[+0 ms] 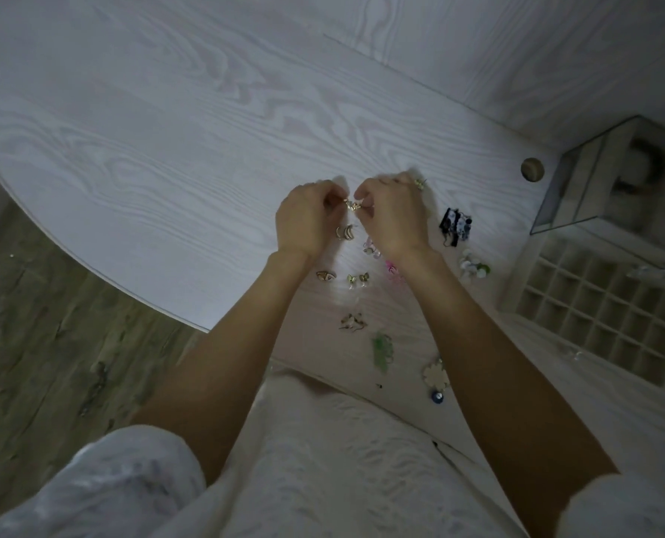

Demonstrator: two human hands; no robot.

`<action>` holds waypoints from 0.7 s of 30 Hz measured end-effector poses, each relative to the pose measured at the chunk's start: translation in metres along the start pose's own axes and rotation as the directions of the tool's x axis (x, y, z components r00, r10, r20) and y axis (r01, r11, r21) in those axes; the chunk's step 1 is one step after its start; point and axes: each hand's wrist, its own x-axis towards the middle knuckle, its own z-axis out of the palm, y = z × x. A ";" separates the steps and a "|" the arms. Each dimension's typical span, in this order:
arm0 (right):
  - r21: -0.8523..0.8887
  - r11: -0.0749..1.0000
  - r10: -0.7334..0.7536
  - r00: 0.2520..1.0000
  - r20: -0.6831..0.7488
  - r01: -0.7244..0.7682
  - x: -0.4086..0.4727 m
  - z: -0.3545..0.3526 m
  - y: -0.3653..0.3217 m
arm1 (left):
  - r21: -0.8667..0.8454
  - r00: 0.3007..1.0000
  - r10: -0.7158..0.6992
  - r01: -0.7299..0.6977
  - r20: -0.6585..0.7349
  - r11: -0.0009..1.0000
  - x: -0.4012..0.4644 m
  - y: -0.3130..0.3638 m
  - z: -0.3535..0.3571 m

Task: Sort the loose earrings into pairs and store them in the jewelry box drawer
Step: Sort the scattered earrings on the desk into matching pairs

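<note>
The fingers point(338, 198) of the left hand point(307, 219) and the fingers point(364, 196) of the right hand point(393, 215) are curled in and meet tip to tip above the surface point(168, 149), pinching a small gold earring point(352, 205) between them. Whether it is one earring or two held together is too small to tell.

Just below the fingertips, toward the person, a pair of gold hoop earrings point(344, 231) lies on the surface beside the left wrist. Just beside the right wrist lie pale pink earrings point(370, 246) and a brighter pink piece point(391, 269), partly hidden by the forearm. Nearer the person, between the two forearms, are a gold and white earring point(326, 275), a pair of small butterfly earrings point(358, 279), a tangle of gold earrings point(352, 321) and a green earring point(380, 349). A cream flower earring point(435, 376) and a blue bead point(437, 398) lie close to the right forearm.

To the right of the fingers lie black and white earrings point(456, 225), and below those a white and green cluster point(472, 266). One more small gold piece point(420, 183) sits just beyond the right knuckles.

Farther right stands the jewelry box point(579, 196), glass-sided, with its drawer point(602, 304) pulled out; the drawer is divided into many small square compartments. A round hole point(532, 169) in the surface is near the box.
</note>
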 end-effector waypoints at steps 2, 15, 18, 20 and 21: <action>-0.017 1.000 0.011 1.000 -0.017 -0.012 -0.002 0.001 0.001 | -0.006 1.000 0.012 -0.012 0.024 1.000 -0.001 0.006 0.001; -0.013 0.996 0.084 0.996 -0.037 -0.084 -0.008 -0.001 0.007 | 0.026 0.993 0.096 -0.098 0.074 0.995 0.000 0.005 0.001; -0.023 0.998 0.056 0.998 -0.031 -0.057 -0.008 -0.002 0.007 | 0.050 0.991 0.111 -0.115 0.075 0.992 0.002 0.005 0.002; -0.035 0.998 0.052 0.998 -0.036 -0.053 -0.007 -0.001 0.006 | 0.056 0.990 0.116 -0.121 0.077 0.991 0.004 0.006 0.001; -0.036 0.998 0.057 0.998 -0.039 -0.058 -0.006 -0.001 0.006 | 0.063 0.990 0.120 -0.125 0.077 0.990 0.005 0.006 0.000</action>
